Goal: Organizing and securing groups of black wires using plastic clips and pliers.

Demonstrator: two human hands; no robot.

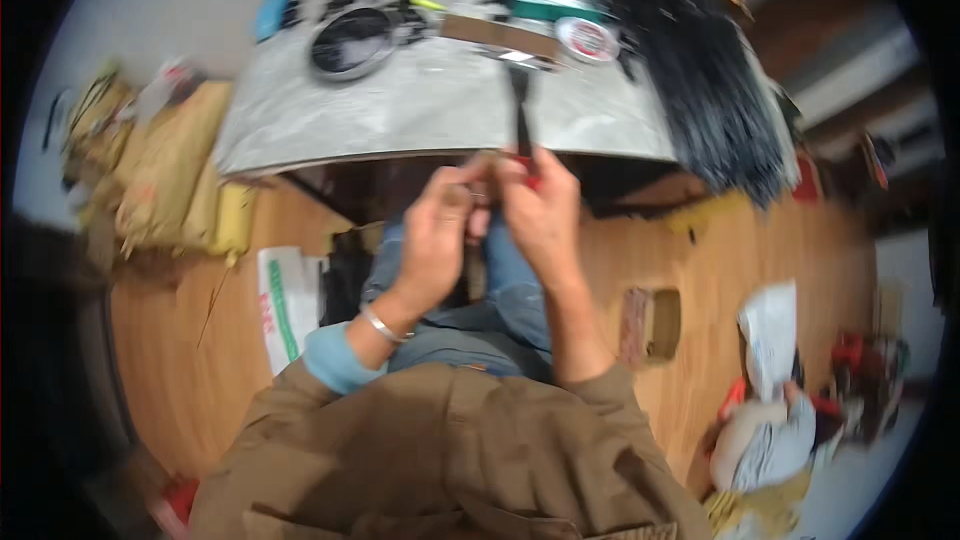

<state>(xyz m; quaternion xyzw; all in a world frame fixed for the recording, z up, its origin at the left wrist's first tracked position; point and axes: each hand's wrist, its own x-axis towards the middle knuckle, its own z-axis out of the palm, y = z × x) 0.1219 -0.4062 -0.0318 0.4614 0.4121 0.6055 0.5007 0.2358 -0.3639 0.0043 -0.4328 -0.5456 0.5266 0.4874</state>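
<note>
Just off the table's near edge, my right hand [540, 210] grips a narrow black strip [521, 115] by its red lower end [532, 175]. The strip points away from me over the tabletop; blur hides whether it is a tool or a bundle of strands. My left hand [438, 230], below a silver bangle [380, 324], is closed with its fingertips meeting the right hand's. What those fingers pinch is too small and smeared to name. Beyond the strip's tip lies a brown bar [500, 37] with a shiny metal edge.
The grey tabletop [430, 120] carries a round black dish [352, 43], a round white tin [587, 40], a green-and-white box [555, 0] and long black strands [700, 80] hanging over its right edge. Yellow sacks [170, 170] stand left; an open carton [662, 325] sits on the floor.
</note>
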